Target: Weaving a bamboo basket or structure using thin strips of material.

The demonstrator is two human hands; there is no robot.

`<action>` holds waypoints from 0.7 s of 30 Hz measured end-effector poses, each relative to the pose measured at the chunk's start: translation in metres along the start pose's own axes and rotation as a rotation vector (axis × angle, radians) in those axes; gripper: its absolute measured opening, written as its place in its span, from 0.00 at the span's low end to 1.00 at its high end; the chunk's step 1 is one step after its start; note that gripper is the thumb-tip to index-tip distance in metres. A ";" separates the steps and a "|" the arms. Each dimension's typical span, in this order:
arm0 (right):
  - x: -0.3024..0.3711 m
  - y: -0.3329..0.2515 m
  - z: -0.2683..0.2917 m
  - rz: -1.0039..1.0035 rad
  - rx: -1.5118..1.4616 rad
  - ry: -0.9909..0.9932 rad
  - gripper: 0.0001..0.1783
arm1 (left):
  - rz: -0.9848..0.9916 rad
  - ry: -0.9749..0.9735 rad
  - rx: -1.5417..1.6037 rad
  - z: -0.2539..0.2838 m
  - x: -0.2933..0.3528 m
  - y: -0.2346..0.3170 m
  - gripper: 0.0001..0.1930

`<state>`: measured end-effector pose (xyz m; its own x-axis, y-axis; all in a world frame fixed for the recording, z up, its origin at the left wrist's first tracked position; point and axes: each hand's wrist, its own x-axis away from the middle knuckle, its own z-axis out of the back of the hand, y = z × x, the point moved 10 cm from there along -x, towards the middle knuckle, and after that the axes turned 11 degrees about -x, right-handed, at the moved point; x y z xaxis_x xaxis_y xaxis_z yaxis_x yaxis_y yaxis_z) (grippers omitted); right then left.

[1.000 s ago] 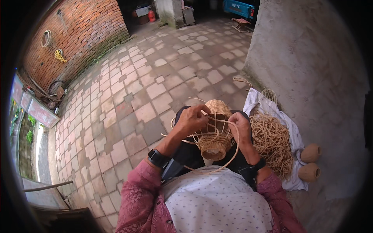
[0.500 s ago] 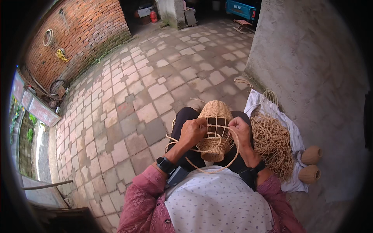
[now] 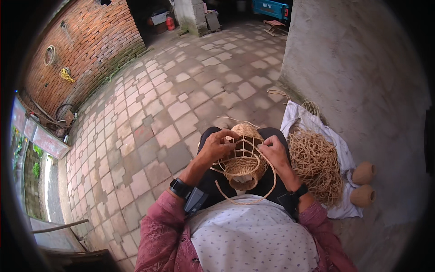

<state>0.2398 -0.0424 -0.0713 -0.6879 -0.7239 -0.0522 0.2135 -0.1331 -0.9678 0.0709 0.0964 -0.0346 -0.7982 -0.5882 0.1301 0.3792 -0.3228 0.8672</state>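
On my lap lies a woven straw basket (image 3: 250, 168) with a narrow rounded end toward me, its opening turned up. Bare upright ribs span the gap between its near and far woven bands. My left hand (image 3: 219, 145) is closed at the left of this gap, fingertips pinching the basket's strands; exactly which strand is hidden. At the right side, my right hand (image 3: 274, 152) pinches a twisted straw cord (image 3: 273, 181). From there the cord loops down across my shirt front and curls back at the left. Another loose strand sticks out beyond the basket's far end.
To my right, a heap of straw cord (image 3: 313, 161) lies on a white sack (image 3: 340, 212). Two small round woven pots (image 3: 363, 196) sit beside it. A rough grey wall (image 3: 358, 68) rises at the right; paving stones (image 3: 154, 147) stretch ahead and left.
The basket has tipped, so its near opening now shows more. My left hand has shifted slightly left and up with its fingers stretched farther over the ribs; my right hand has moved a little left.
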 end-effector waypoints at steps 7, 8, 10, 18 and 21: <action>0.010 0.000 -0.006 -0.277 -0.222 -0.089 0.13 | -0.038 0.678 -0.643 0.171 0.069 -0.070 0.13; 0.009 0.002 -0.003 -0.278 -0.224 -0.083 0.13 | -0.006 0.757 -0.744 0.207 0.089 -0.082 0.14; 0.009 0.003 0.000 -0.290 -0.264 -0.097 0.13 | 0.097 0.927 -1.025 0.295 0.149 -0.125 0.15; 0.009 0.010 0.002 -0.288 -0.278 -0.083 0.13 | 0.292 0.850 0.105 0.356 0.215 -0.219 0.15; 0.010 0.005 -0.009 -0.283 -0.294 -0.139 0.13 | 0.153 0.481 0.351 0.216 0.113 -0.144 0.07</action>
<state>0.2273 -0.0444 -0.0792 -0.5863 -0.7738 0.2398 -0.1907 -0.1559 -0.9692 -0.1747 0.2368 -0.0414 -0.4150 -0.9038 0.1049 0.2304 0.0072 0.9731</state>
